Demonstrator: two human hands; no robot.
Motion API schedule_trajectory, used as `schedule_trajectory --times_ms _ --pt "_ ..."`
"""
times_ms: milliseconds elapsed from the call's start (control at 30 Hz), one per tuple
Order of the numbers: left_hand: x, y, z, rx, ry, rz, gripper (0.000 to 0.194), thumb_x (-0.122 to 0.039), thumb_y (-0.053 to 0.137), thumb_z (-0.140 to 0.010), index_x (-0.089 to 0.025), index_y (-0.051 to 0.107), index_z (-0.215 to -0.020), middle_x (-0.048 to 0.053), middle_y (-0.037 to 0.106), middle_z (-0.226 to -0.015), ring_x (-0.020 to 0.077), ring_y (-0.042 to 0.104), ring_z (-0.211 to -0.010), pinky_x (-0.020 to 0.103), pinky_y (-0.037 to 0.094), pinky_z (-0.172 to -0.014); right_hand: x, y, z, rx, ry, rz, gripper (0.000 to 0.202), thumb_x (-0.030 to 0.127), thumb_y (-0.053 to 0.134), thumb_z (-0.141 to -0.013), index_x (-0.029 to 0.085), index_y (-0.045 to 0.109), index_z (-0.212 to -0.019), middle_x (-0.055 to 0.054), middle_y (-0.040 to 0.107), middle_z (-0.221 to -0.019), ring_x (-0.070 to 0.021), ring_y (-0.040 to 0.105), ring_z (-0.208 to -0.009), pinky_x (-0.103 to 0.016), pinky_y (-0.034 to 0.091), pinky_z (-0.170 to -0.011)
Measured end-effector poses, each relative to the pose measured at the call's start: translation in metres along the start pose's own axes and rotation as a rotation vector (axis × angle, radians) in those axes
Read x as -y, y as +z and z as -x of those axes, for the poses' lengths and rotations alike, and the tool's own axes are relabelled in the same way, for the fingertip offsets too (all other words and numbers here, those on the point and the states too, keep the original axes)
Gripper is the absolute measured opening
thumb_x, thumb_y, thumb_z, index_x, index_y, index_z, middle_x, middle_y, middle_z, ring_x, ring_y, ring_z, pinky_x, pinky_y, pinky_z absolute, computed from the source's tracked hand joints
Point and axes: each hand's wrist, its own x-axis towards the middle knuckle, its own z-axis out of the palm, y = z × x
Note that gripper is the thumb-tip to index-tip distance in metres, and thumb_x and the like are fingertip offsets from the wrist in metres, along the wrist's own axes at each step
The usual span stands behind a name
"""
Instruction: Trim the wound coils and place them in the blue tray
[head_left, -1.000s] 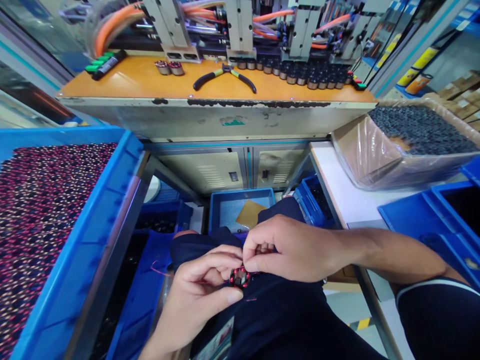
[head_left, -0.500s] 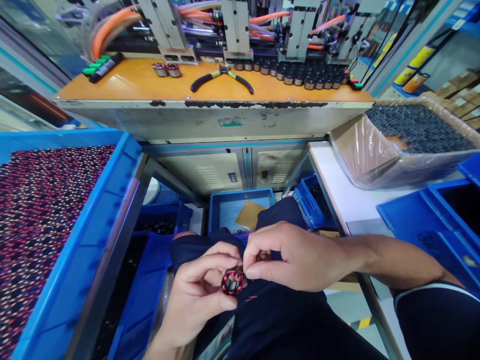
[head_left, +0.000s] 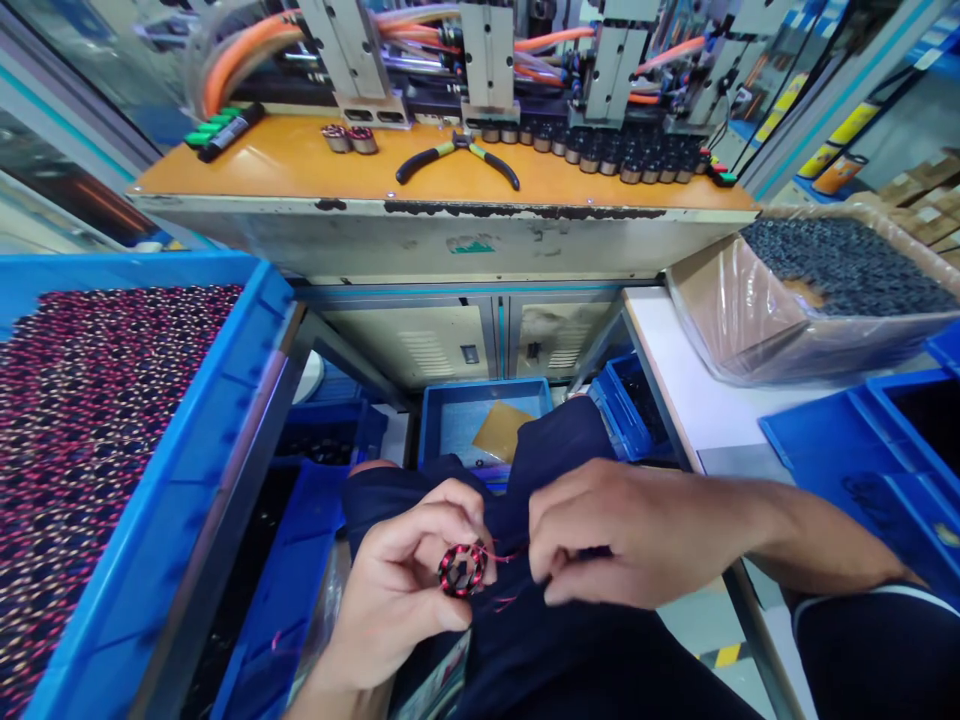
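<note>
My left hand [head_left: 394, 575] pinches the small red-and-black wire-wound ring [head_left: 448, 572] by its rim above my lap [head_left: 566, 435] — probably light, rigid, best held there; its thin red wire [head_left: 498, 556] looks bendable. My right hand [head_left: 637, 530] curls loosely — whether holding anything, I can't tell.

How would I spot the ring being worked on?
Start at the dark clothing at the bottom, then the left hand above it. Its fingers hold a small dark ring wound with red. Unlike similar pieces massed in the blue bin at far left, this one is held, loose wire poking toward the right hand.
</note>
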Motion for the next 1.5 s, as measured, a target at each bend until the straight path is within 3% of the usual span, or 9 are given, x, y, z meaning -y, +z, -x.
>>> schedule_trajectory --times_ms 133,233,433,667,933,1100,1300,1433,1500 --pt "0.003 0.001 0.000 0.033 -0.105 0.131 0.036 -0.036 0.089 -0.063 -0.023 0.075 -0.093 0.001 0.057 -0.090 0.0083 0.061 -0.061 0.019 0.049 -0.056 -0.009 0.005 -0.004 -0.351 -0.341 0.452 0.015 0.018 0.056 -0.098 0.007 0.066 -0.102 -0.009 0.068 -0.092 -0.0145 0.060 -0.086 -0.028 0.051 -0.079" --pt "0.006 0.003 0.000 0.040 -0.190 0.204 0.038 -0.038 0.091 -0.060 -0.021 0.074 -0.089 0.002 0.058 -0.089 0.0099 0.060 -0.062 0.021 0.049 -0.058 -0.016 0.012 -0.012 -0.402 -0.484 0.516 0.015 0.020 0.057 -0.098 0.009 0.067 -0.097 -0.008 0.068 -0.092 -0.0132 0.061 -0.086 -0.026 0.052 -0.081" --pt "0.009 0.005 0.002 0.054 -0.215 0.256 0.039 -0.040 0.091 -0.058 -0.019 0.074 -0.086 0.002 0.057 -0.086 0.0079 0.052 -0.062 0.020 0.043 -0.055 -0.020 0.013 -0.017 -0.430 -0.559 0.537 0.015 0.025 0.065 -0.094 0.011 0.070 -0.090 -0.006 0.070 -0.089 -0.0120 0.063 -0.083 -0.024 0.053 -0.076" --pt "0.008 -0.001 0.007 0.049 -0.277 0.268 0.039 -0.039 0.091 -0.058 -0.022 0.071 -0.086 0.001 0.059 -0.095 0.0087 0.059 -0.064 0.020 0.045 -0.058 -0.027 0.022 -0.017 -0.502 -0.514 0.443 0.018 0.026 0.069 -0.092 0.009 0.068 -0.098 -0.006 0.071 -0.091 -0.0114 0.063 -0.083 -0.024 0.054 -0.076" --pt "0.007 0.003 0.003 0.058 -0.264 0.278 0.037 -0.038 0.091 -0.059 -0.021 0.073 -0.087 0.001 0.058 -0.092 0.0053 0.056 -0.061 0.017 0.045 -0.056 -0.030 0.026 -0.021 -0.558 -0.579 0.418 0.019 0.020 0.060 -0.096 0.011 0.070 -0.083 -0.005 0.071 -0.081 -0.0123 0.061 -0.073 -0.025 0.052 -0.067" --pt "0.008 0.002 0.001 0.047 -0.100 0.183 0.034 -0.034 0.089 -0.065 -0.026 0.075 -0.096 0.001 0.057 -0.092 0.0065 0.056 -0.068 0.015 0.047 -0.059 -0.029 0.037 -0.022 -0.694 -0.537 0.318 0.018 0.019 0.058 -0.097 0.011 0.068 -0.085 -0.006 0.070 -0.077 -0.0114 0.062 -0.071 -0.024 0.052 -0.067" --pt "0.007 0.003 -0.005 0.003 0.103 -0.038 0.038 -0.018 0.085 -0.070 -0.031 0.076 -0.104 0.002 0.063 -0.101 0.0074 0.060 -0.075 0.016 0.052 -0.066 -0.028 0.059 -0.022 -0.845 -0.363 0.205 0.013 0.017 0.059 -0.096 0.010 0.065 -0.086 -0.007 0.067 -0.078 -0.0101 0.064 -0.073 -0.020 0.054 -0.069" --pt "0.000 0.003 -0.003 -0.036 0.003 -0.098 0.051 -0.031 0.090 -0.063 -0.029 0.073 -0.111 0.002 0.069 -0.089 0.0110 0.065 -0.077 0.015 0.054 -0.068 -0.029 0.066 -0.020 -0.886 -0.343 0.187 0.015 0.019 0.055 -0.098 0.013 0.062 -0.087 -0.006 0.066 -0.081 -0.0098 0.064 -0.075 -0.020 0.055 -0.071" --pt "-0.003 0.001 0.000 -0.014 -0.063 -0.145 0.039 -0.031 0.086 -0.070 -0.027 0.074 -0.107 0.000 0.071 -0.079 0.0092 0.065 -0.068 0.013 0.053 -0.064 -0.030 0.067 -0.019 -0.879 -0.357 0.201 0.014 0.018 0.055 -0.098 0.012 0.062 -0.087 -0.006 0.065 -0.080 -0.0103 0.063 -0.073 -0.021 0.054 -0.069"
